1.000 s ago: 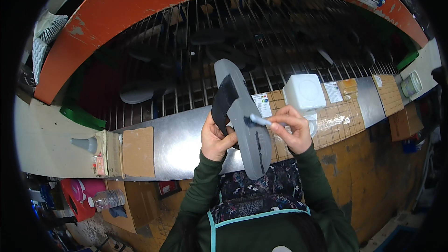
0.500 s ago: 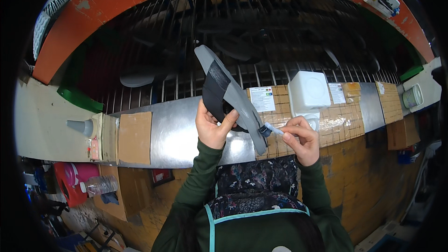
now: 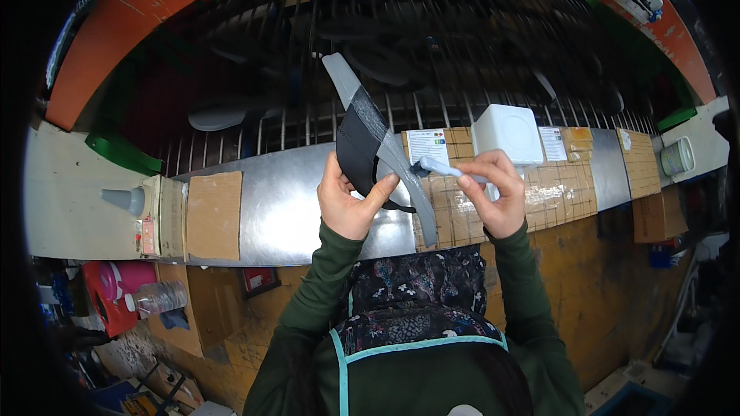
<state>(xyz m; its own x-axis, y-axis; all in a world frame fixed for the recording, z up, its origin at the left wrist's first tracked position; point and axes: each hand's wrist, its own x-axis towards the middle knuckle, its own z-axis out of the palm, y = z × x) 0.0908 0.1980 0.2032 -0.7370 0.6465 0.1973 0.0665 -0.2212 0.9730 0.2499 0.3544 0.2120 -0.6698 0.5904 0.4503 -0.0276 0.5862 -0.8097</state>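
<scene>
the left hand (image 3: 347, 202) holds a grey-soled sandal (image 3: 395, 156) with a wide black strap (image 3: 359, 148) above the shiny metal counter (image 3: 285, 185), its sole (image 3: 422, 209) angled rightward, seemingly to offer it to the slim pale-blue brush (image 3: 442, 168) with dark bristles that the right hand (image 3: 499, 191) pinches, likely for fine control.

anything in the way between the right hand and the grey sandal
Only the brush in the right hand, its dark end up against the grey sandal. Nothing else visible lies between; the white container stands beyond the hand.
</scene>
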